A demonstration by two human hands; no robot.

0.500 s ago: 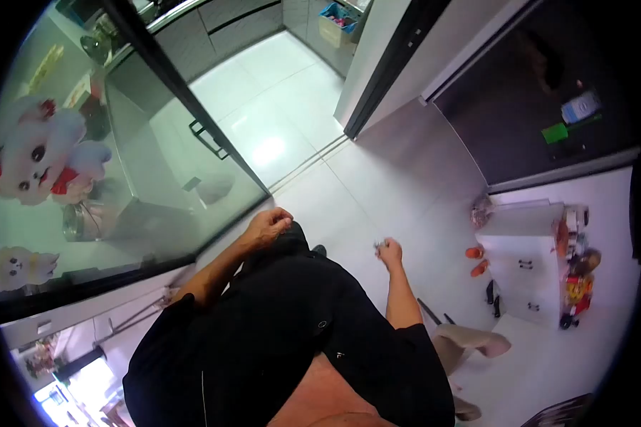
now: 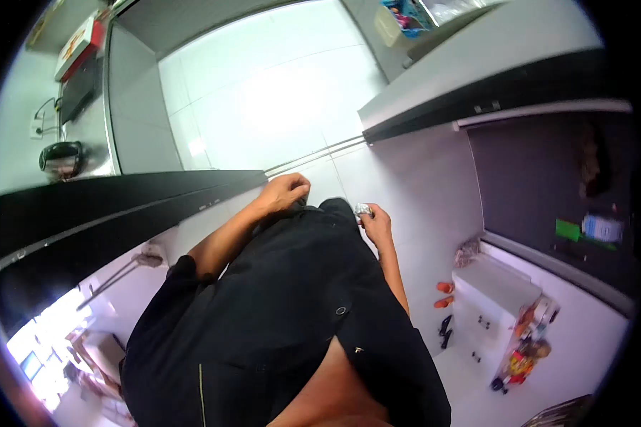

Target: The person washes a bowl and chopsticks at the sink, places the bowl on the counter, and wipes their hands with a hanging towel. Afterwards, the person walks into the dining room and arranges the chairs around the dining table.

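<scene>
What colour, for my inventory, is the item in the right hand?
The item looks silvery; head view.

Home, at a kitchen-like doorway. Door track (image 2: pixel 320 154) and tiled floor (image 2: pixel 263 107) at 12 o'clock; table (image 2: pixel 98 155) with black appliance (image 2: pixel 62 160) around 10; orange slippers (image 2: pixel 444 302) and white cabinet (image 2: pixel 477 324) at 4.

Right of the right hand (image 2: pixel 379 226), slippers (image 2: pixel 444 302) lie on the floor (image 2: pixel 409 260) beside the cabinet (image 2: pixel 481 324).
</scene>
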